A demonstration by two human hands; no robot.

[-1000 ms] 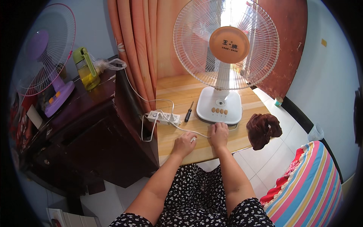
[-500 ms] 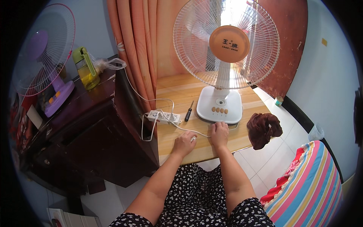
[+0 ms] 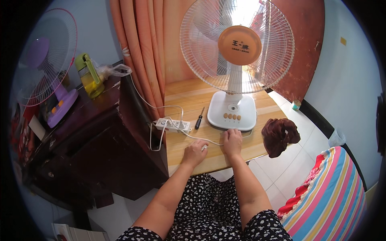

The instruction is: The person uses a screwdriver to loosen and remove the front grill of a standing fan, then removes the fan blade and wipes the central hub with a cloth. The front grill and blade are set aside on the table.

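On the wooden table, a table fan (image 3: 232,112) has a white base, a row of tan buttons and an orange hub in its wire guard. My right hand (image 3: 232,141) lies just in front of the base, its fingers curled down over a white cord (image 3: 207,141). That cord runs from the power strip (image 3: 173,125) and shows again beyond the hand, beside the base. To its left, my left hand (image 3: 195,152) is closed on a small white piece (image 3: 204,147), mostly hidden by the fingers. A dark-handled screwdriver (image 3: 199,119) lies between strip and fan.
A dark wooden cabinet (image 3: 86,148) on the left bears a purple fan (image 3: 62,106) and a green-lidded jug (image 3: 89,76). Brown cloth (image 3: 279,136) sits at the table's right edge. A striped cover (image 3: 325,193) is at the lower right; an orange curtain (image 3: 140,48) hangs behind.
The view has shifted slightly. Both hands, the fan and the cord keep their places.
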